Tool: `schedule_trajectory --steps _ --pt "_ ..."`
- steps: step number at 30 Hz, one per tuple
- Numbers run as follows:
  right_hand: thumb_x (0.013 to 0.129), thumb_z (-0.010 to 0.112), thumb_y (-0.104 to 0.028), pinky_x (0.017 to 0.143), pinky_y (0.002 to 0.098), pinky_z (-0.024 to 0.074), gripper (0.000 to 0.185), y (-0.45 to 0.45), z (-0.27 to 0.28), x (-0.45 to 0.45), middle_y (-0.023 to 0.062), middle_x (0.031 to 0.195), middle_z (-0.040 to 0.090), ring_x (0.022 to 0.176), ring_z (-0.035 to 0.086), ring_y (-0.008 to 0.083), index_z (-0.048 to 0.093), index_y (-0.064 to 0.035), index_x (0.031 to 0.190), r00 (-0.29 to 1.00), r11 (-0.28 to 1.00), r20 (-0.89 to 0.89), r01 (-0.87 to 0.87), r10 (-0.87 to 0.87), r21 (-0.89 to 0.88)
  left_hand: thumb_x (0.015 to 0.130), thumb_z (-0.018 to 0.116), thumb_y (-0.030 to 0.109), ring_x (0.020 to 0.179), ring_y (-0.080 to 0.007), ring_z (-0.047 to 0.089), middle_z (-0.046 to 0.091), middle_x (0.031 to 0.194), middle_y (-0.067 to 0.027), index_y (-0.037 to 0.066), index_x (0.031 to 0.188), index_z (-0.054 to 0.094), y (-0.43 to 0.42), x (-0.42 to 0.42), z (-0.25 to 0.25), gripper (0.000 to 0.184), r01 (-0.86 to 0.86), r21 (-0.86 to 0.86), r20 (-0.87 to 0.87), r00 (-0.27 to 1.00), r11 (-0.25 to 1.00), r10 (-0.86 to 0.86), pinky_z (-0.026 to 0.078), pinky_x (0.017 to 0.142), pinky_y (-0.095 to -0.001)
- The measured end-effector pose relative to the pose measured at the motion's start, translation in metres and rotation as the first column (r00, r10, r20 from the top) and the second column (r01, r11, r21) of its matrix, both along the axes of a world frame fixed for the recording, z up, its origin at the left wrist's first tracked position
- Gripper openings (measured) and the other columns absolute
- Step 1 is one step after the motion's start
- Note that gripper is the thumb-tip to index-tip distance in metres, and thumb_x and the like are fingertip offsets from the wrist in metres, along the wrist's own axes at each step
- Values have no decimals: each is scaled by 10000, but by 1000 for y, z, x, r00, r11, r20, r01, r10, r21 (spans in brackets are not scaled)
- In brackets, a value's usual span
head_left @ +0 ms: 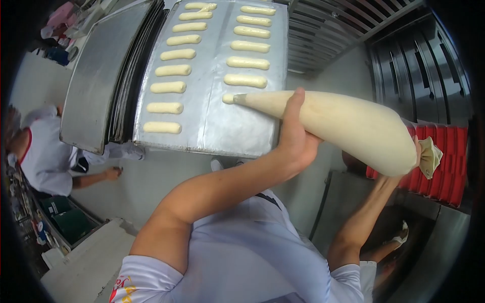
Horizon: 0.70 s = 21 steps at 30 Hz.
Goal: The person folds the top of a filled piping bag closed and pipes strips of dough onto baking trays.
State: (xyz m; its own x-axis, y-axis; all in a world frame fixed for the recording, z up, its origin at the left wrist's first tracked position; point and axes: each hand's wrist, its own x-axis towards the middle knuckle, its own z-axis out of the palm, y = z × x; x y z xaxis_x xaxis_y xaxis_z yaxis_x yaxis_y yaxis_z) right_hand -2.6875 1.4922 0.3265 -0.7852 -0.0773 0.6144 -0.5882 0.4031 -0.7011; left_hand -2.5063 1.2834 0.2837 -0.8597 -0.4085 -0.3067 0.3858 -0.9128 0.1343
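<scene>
A large, full piping bag [348, 126] stretches across the view, its metal tip [239, 99] pointing left. My left hand [299, 139] cradles the bag's narrower front from below, with the thumb up along its side. At the fat end, my right hand [418, 151] is closed around the bag just below its twisted top [431, 157]; most of that hand is hidden behind the bag. Under the tip, a short blob of batter [228, 99] sits on the metal tray [202, 136]. Two columns of piped batter strips [166, 87] lie on this tray.
A stack of dark-edged baking trays [101, 76] stands left of the piped tray. Another person [48, 151] is at the far left, near a green bin [70, 222]. Red trays [439, 161] are stacked at right, below metal cabinet doors [419, 65]. A metal rack [348, 25] stands behind.
</scene>
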Motion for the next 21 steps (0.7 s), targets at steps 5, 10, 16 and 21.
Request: schedule_trajectory --steps 5,10,16,21 --pt "973 491 -183 823 343 533 324 34 -2 -15 193 1029 670 917 658 250 624 82 1103 937 886 341 96 72 -453 921 552 544 1197 -237 521 569 1251 -97 95 1285 479 19 -17 -11 583 88 76 -46 995 993 -84 389 1006 -446" --pt "959 540 -171 790 352 553 297 128 -27 -68 192 1011 673 863 669 265 631 77 1095 996 995 20 -84 86 -52 907 570 551 1162 -233 546 590 1221 -93 99 1263 500 31 -8 28 579 107 104 48 992 989 -113 401 989 -441" --pt "957 554 -185 783 363 562 289 139 -41 -51 183 996 677 864 673 275 639 66 1073 980 985 -190 89 -59 151 945 548 501 1183 -228 533 588 1219 -96 75 1259 508 35 3 35 531 52 -48 -149 987 997 -59 399 1008 -445" --pt "964 553 -216 793 364 565 304 118 -33 -24 183 994 680 884 675 277 643 61 1050 844 876 -531 313 -78 368 958 535 485 1236 -243 501 550 1277 -119 44 1297 466 22 43 40 560 63 46 -130 990 997 -57 363 1066 -450"
